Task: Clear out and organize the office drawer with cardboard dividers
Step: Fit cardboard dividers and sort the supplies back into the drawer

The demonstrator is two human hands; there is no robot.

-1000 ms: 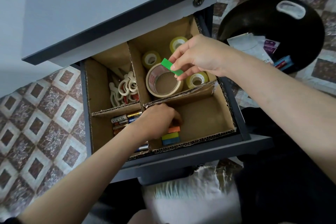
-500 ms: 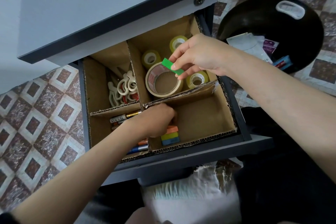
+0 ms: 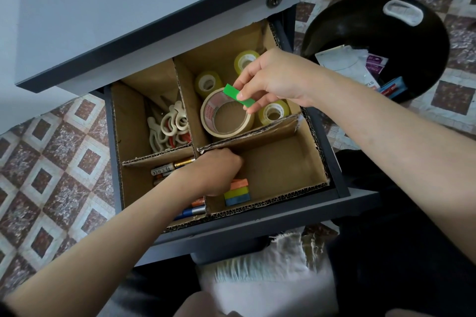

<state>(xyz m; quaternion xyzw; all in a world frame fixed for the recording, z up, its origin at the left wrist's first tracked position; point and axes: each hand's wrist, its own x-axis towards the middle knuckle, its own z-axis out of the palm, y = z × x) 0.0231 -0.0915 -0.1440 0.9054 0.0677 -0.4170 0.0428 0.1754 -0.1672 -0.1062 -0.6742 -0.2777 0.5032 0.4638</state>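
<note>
1. Pinching a green strip (image 3: 239,95) between thumb and fingertips, the right hand (image 3: 273,80) hovers over the back right compartment of the open drawer (image 3: 257,224). The strip is in the air, not yet set down.
2. Directly beneath that hand lies a large brown tape roll (image 3: 226,116), with three small clear tape rolls (image 3: 208,82) around it.
3. The left hand (image 3: 216,172) reaches down into the front right compartment, nearer the person than the right hand. Its fingers curl under and are hidden, so whether it holds anything cannot be told.
4. Just beside its knuckles sits a small stack of coloured strips (image 3: 238,192): orange, yellow-green and blue.
5. Cardboard dividers (image 3: 247,136) split the drawer into four; one crosspiece runs between the two hands.
6. Under and to the left of the left wrist lie batteries (image 3: 175,166); beyond them, scissors (image 3: 170,126) with pale handles.
7. Sorting looks nearly finished: each compartment holds one kind of thing. The green strip probably belongs with the coloured stack.
8. Beyond the right forearm, a black bin (image 3: 373,20) on the tiled floor holds papers and packets, seemingly discards.
</note>
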